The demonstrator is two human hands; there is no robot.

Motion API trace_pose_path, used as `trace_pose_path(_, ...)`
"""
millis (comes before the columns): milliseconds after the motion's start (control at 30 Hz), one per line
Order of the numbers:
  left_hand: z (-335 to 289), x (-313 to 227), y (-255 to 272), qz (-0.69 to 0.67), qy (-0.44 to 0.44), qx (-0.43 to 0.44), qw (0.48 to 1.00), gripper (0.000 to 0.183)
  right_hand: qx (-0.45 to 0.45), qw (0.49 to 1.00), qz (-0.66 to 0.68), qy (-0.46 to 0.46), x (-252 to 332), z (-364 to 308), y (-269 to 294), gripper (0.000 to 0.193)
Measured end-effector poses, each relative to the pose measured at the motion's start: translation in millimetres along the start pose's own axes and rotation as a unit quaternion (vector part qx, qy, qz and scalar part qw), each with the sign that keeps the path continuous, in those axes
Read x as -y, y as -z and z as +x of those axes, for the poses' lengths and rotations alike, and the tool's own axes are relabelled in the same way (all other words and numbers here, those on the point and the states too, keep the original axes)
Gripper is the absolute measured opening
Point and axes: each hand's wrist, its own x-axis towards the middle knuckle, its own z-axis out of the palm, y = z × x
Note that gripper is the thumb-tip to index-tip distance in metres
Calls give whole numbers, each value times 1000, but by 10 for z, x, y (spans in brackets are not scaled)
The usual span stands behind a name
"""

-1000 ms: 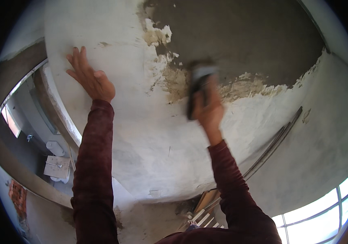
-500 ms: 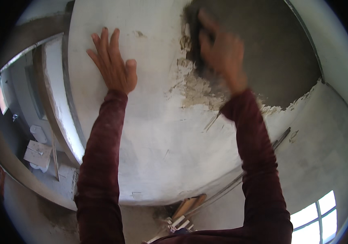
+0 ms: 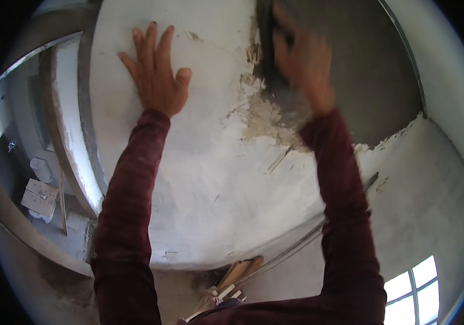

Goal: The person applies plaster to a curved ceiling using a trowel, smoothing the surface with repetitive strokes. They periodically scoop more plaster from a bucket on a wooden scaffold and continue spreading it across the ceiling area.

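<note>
My left hand (image 3: pixel 161 81) lies flat on the pale wall (image 3: pixel 205 179), fingers spread and holding nothing. Higher on the right, my right hand (image 3: pixel 305 67) grips what looks like a dark plastering float (image 3: pixel 266 40). Motion smears both this hand and the tool, so the tool's far edge is hard to make out. It lies against the left border of a damp dark grey plaster patch (image 3: pixel 378 70). Below and left of the tool, a rough beige, crumbly edge (image 3: pixel 264 116) separates the patch from the pale wall.
On the left, a doorway opens onto a room with a toilet (image 3: pixel 42 208) that has a board on top. Wooden boards (image 3: pixel 240 273) lie low in the middle, beside long thin rods (image 3: pixel 297 241). A paned window (image 3: pixel 413 292) shows at lower right.
My right hand and the tool have shifted slightly up and right along the plaster's edge. The whole view has tilted a little; my left hand appears higher, still flat on the wall.
</note>
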Motion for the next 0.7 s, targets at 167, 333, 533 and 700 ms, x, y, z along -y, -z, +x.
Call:
trace_pose_path(167, -22, -100, 0, -12, -5, 12, 1000, 84, -55, 998, -33, -4, -282, 755, 45, 38)
trace_pose_path(333, -15, 3, 35, 62, -24, 64, 996, 80, -6, 998, 55, 43, 102, -1411, -249, 59)
trace_pose_path(533, -25, -82, 50, 59, -41, 130, 989, 78, 91, 995, 19, -22, 40, -939, 3, 55)
trace_pose_path(700, -23, -77, 63, 56, -48, 101, 992, 77, -39, 999, -18, 3, -106, 1276, 243, 46)
